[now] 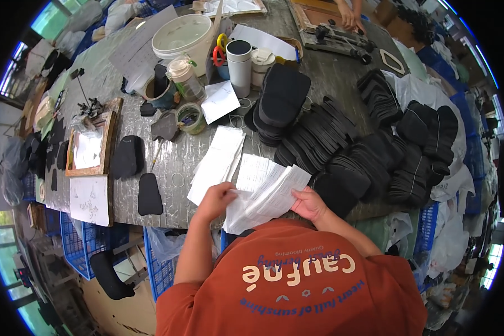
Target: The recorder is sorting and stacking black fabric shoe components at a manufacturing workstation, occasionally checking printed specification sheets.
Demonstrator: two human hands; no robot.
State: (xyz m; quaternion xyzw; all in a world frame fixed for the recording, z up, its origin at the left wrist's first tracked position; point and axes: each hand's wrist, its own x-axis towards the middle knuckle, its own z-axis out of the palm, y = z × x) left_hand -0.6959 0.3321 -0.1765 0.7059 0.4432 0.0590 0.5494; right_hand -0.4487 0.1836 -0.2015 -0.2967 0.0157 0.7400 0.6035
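A loose bundle of printed paper sheets (271, 193) is held over the table's near edge. My right hand (311, 205) grips the bundle's right side, thumb on top and the other fingers underneath. At the left side my left hand (217, 199) has its fingers closed on the edge of a sheet. Just beyond it lies another pile of white papers (218, 159), flat on the table. Right of the bundle, close to my right hand, sit stacks of black insole-shaped pads (341, 182).
Farther off stand a white bucket (182, 36), a tumbler (239, 67), a glass jar (190, 117) and red-handled scissors (218, 55). Left are a wooden-framed screen (103, 145) and single black pads (150, 193). Another person's hand (350, 17) works at a metal clamp frame (336, 42). Blue crates (81, 246) stand below the edge.
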